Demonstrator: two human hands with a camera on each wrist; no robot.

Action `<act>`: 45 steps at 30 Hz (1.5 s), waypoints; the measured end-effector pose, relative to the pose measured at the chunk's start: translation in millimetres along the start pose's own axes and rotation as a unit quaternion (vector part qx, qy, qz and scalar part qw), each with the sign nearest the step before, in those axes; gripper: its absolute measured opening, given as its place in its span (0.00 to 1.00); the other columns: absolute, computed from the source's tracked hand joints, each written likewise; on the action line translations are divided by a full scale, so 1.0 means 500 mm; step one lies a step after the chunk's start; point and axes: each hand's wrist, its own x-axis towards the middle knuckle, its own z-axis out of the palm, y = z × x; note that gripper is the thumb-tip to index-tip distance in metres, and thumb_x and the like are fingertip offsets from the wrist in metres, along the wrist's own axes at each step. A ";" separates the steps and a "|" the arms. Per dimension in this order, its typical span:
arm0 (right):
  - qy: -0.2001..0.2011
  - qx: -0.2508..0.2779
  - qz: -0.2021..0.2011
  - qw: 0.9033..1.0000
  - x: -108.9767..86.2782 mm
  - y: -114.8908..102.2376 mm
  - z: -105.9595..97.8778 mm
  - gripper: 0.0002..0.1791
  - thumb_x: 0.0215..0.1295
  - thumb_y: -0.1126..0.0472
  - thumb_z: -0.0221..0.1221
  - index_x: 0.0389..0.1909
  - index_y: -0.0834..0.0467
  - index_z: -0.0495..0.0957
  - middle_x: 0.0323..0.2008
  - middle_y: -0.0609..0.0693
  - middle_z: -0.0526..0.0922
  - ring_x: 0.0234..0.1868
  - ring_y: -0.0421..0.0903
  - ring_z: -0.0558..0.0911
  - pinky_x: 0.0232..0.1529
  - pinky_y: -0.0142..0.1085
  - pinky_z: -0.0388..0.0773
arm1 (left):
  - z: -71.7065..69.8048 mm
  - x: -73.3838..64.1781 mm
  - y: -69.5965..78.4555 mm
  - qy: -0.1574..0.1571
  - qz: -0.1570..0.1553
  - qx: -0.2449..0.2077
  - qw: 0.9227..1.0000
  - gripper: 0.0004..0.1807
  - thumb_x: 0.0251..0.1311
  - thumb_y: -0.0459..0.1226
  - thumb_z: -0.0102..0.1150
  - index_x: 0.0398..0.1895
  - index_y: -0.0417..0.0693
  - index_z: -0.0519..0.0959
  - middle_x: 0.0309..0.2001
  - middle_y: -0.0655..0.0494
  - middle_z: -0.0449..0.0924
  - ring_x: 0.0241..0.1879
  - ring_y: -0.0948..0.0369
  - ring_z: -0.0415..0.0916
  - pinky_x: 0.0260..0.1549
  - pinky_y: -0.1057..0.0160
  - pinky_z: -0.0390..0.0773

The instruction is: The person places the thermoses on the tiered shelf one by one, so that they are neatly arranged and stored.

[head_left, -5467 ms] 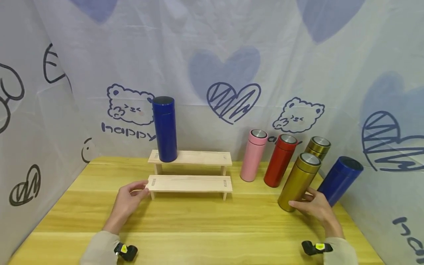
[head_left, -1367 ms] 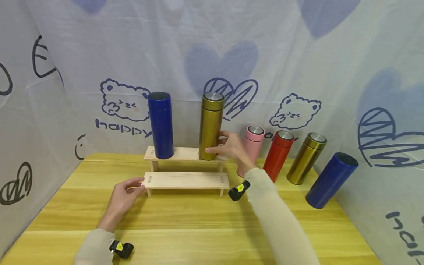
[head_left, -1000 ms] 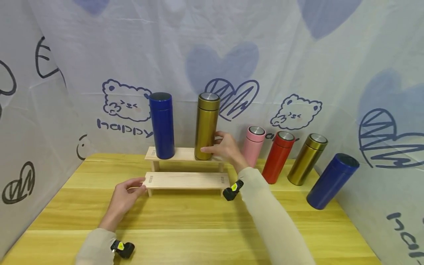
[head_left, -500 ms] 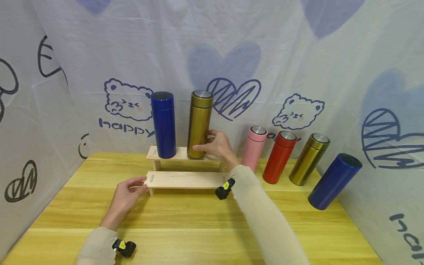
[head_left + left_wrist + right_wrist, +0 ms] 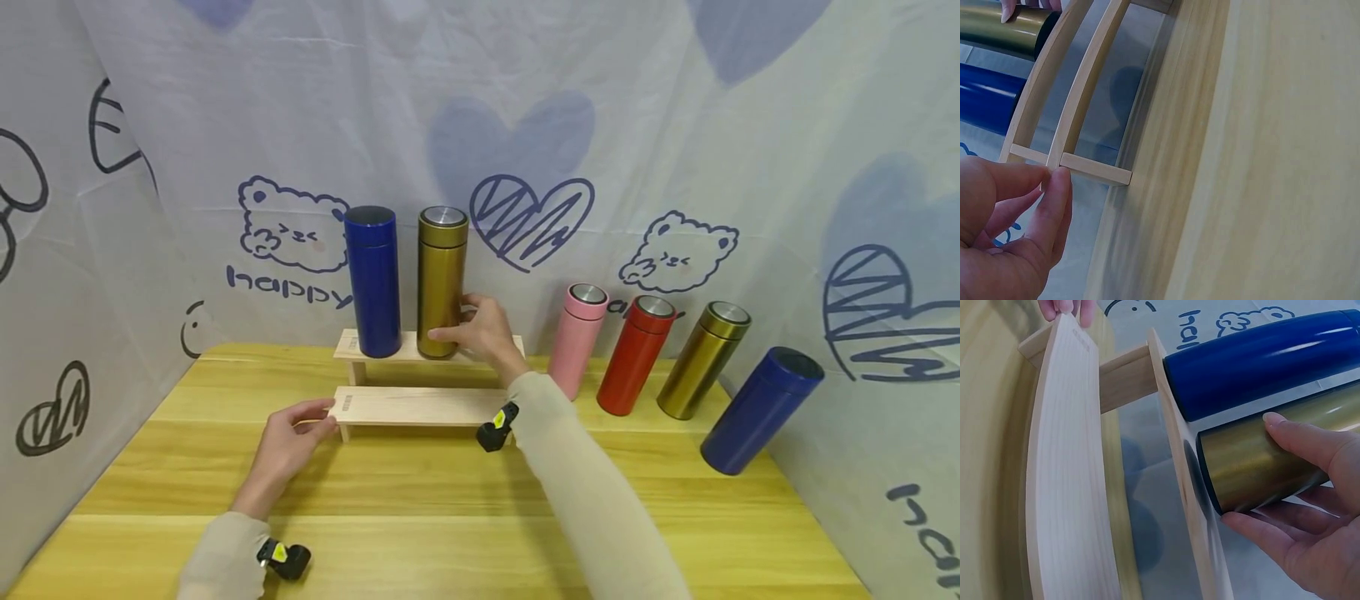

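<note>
My right hand grips the lower part of a gold thermos bottle, thumb on one side and fingers on the other. The bottle is upright, its base right at the upper step of a two-step wooden rack. To its left on that step stands a blue thermos bottle, a narrow gap between them. With thumb and fingertips my left hand pinches the left end of the rack's lower step. In the right wrist view the gold bottle's black-edged base faces the step, which carries its shadow.
Right of the rack, a pink bottle, a red bottle, a second gold bottle and a second blue bottle stand on the wooden table. A printed cloth hangs behind and at both sides.
My right hand has carried the gold bottle from the table's right side to the upper step, then leftward along it toward the blue bottle. The left hand keeps its place on the rack.
</note>
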 end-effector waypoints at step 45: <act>0.014 -0.010 0.011 1.000 0.007 0.011 0.011 0.46 0.50 0.59 0.80 0.69 0.65 0.71 0.58 0.65 0.84 0.58 0.58 0.84 0.60 0.48 0.82 | 0.000 0.003 -0.001 0.000 0.006 0.013 1.000 0.22 0.73 0.36 0.60 0.67 0.41 0.77 0.60 0.37 0.78 0.46 0.65 0.82 0.40 0.75 0.77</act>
